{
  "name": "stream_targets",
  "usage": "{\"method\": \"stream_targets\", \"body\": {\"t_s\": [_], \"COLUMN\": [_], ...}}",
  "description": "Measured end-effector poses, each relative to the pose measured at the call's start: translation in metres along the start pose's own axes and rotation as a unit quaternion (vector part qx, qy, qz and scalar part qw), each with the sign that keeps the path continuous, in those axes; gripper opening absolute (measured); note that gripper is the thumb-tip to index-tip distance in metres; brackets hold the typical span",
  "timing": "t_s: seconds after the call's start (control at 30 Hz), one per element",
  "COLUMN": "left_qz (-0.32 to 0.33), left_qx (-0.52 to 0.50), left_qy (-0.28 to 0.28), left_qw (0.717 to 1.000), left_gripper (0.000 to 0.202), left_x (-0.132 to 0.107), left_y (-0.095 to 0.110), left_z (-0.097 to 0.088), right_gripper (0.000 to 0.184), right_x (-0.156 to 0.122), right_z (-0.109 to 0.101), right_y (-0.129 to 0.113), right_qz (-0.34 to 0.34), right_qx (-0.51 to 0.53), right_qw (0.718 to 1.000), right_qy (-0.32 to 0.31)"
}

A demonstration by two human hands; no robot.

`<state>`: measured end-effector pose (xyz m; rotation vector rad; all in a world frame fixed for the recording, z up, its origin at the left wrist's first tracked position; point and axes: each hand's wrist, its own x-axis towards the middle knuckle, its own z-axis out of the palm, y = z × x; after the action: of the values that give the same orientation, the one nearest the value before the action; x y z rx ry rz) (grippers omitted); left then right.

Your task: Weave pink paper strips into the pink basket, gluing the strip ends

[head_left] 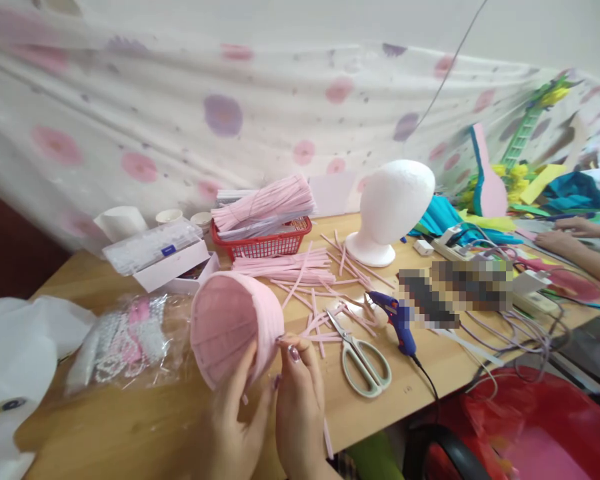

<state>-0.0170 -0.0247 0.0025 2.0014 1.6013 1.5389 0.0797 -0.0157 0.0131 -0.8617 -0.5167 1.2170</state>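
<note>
A pink dome-shaped piece (230,327) built of pink strips is held up over the wooden table (130,427), its hollow side facing me. My left hand (235,420) grips its lower rim from below. My right hand (300,393) pinches the end of a thin pink strip against the dome's right edge. Loose pink strips (300,273) lie scattered just behind the dome. White-handled scissors (363,357) and a blue glue gun (397,320) lie to the right of my hands.
A red basket (265,243) with bundled pink strips, a white foam head (390,207), boxes (160,257) and a bag of beads (125,340) stand around. Cables and a power strip (455,250) lie right. Another person's hands (565,233) rest far right. A red tub (530,427) sits below the table edge.
</note>
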Motion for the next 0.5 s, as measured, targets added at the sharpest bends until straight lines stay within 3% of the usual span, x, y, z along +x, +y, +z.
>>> {"method": "stream_targets", "body": {"t_s": [0.1,0.17,0.23,0.3,0.4,0.5], "left_qz": [-0.030,-0.052,-0.081,-0.123,-0.201,-0.247], "left_qx": [0.036,0.035,0.034,0.031,-0.004,-0.030], "left_qy": [0.030,0.025,0.021,0.035,0.086,0.127], "left_qw": [0.998,0.998,0.996,0.991,0.976,0.960], "left_gripper": [0.020,0.024,0.029,0.027,0.026,0.033], "left_x": [0.013,0.022,0.027,0.030,0.031,0.036], "left_y": [0.002,0.005,0.007,0.006,0.001,-0.001], "left_z": [-0.008,-0.014,-0.020,-0.025,-0.028,-0.029], "right_gripper": [0.025,0.024,0.022,0.018,0.009,0.010], "right_x": [0.001,0.005,0.012,0.021,0.037,0.049], "right_z": [-0.008,-0.019,-0.037,-0.059,-0.093,-0.120], "right_y": [-0.010,-0.020,-0.034,-0.050,-0.073,-0.084], "right_qz": [-0.019,-0.013,-0.031,-0.094,-0.203,-0.248], "right_qx": [-0.044,-0.091,-0.171,-0.285,-0.451,-0.590], "right_qw": [0.993,0.981,0.967,0.941,0.863,0.764], "right_qy": [-0.106,-0.171,-0.186,-0.153,-0.099,-0.080]}}
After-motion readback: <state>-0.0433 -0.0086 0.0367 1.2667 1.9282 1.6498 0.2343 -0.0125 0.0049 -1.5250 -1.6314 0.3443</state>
